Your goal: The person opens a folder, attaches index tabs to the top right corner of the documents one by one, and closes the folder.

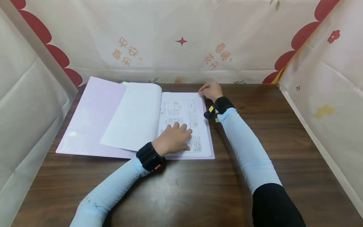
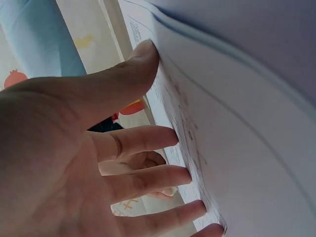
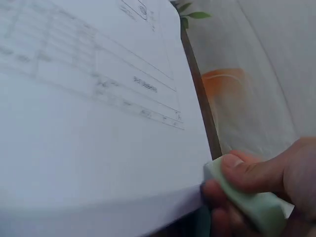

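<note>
An open document folder (image 1: 85, 126) with a pale purple cover lies on the table, its turned sheets (image 1: 136, 116) over to the left. On its right side is a page of printed technical drawings (image 1: 181, 113). My left hand (image 1: 172, 138) rests on the lower part of that page, fingers spread and fingertips touching the paper in the left wrist view. At the page's top right corner, my right hand (image 1: 212, 90) pinches a pale green slip (image 3: 247, 197), like a sticky note, between thumb and fingers. The slip overlaps the page corner in the right wrist view.
The dark wooden table (image 1: 198, 195) extends in front and to the right of the folder. Printed cloth curtains (image 1: 181, 60) enclose the back and both sides. A small pale green tab (image 1: 124, 83) sticks out at the top of the turned sheets.
</note>
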